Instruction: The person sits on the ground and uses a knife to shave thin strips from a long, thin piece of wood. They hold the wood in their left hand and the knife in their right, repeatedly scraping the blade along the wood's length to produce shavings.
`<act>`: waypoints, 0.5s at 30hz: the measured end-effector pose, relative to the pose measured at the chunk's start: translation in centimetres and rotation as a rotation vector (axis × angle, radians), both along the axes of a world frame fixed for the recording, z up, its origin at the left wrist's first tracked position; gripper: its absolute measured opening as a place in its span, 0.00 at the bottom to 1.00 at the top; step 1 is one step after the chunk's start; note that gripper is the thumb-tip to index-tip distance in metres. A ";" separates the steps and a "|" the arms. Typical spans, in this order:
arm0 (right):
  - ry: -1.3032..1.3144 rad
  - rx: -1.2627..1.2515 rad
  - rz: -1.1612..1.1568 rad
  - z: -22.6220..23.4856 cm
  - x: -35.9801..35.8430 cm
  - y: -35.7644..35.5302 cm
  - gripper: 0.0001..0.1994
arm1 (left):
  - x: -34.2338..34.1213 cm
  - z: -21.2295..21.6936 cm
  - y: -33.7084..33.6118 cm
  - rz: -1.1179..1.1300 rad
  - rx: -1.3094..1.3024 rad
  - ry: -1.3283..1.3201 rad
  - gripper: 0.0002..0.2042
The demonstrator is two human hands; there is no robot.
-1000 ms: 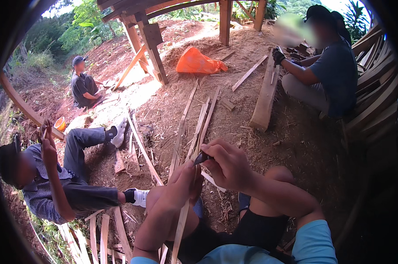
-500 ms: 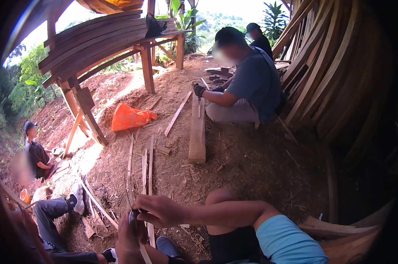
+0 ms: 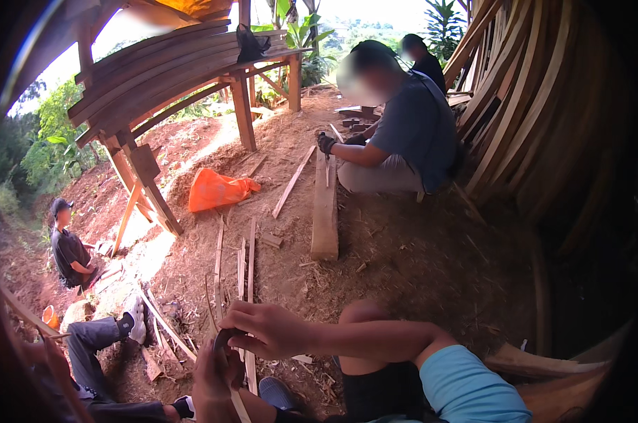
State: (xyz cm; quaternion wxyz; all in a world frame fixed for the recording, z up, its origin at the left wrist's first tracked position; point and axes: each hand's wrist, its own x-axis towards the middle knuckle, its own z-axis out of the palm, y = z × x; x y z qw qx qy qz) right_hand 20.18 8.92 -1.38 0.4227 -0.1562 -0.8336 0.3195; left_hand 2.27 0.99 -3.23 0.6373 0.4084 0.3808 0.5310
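Observation:
Low in the head view, my left hand [image 3: 207,377] is closed around a thin wooden strip [image 3: 240,405], whose pale lower end shows below the fingers. My right hand [image 3: 271,330] comes in from the right, fingers closed on a dark curved tool [image 3: 224,338] that lies against the strip just above the left hand. The two hands almost touch. Fingers hide most of the tool, so its exact kind cannot be made out.
Long wooden strips [image 3: 252,282] lie on the ground ahead. Beyond are an orange bag [image 3: 220,190], a thick plank [image 3: 325,218] and a seated person [image 3: 410,127] in gloves. A wooden rack [image 3: 185,70] holds boards at left; planks [image 3: 530,92] lean at right.
The whole view has shifted slightly, moving the scene a little to the right. Both hands keep their grip, and the tool's angle against the strip has changed slightly.

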 end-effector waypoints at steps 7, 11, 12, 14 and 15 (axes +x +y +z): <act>0.100 -0.043 -0.021 -0.6 -0.1 0.9 0.13 | 0.7 -0.1 -0.1 -0.032 -0.069 -0.227 0.29; 0.070 -0.009 0.017 0.0 -0.5 0.3 0.13 | 0.0 -0.3 -0.2 -0.055 0.018 -0.085 0.28; 0.086 0.004 0.007 0.1 -0.7 1.0 0.13 | -0.4 -0.6 -0.1 -0.035 -0.038 -0.214 0.29; 0.049 -0.025 -0.042 -0.9 -0.8 1.2 0.12 | 0.6 0.0 0.4 -0.019 -0.093 -0.213 0.32; 0.007 -0.034 -0.063 -0.8 -0.4 1.4 0.11 | 0.8 -0.4 0.9 -0.065 -0.104 -0.249 0.32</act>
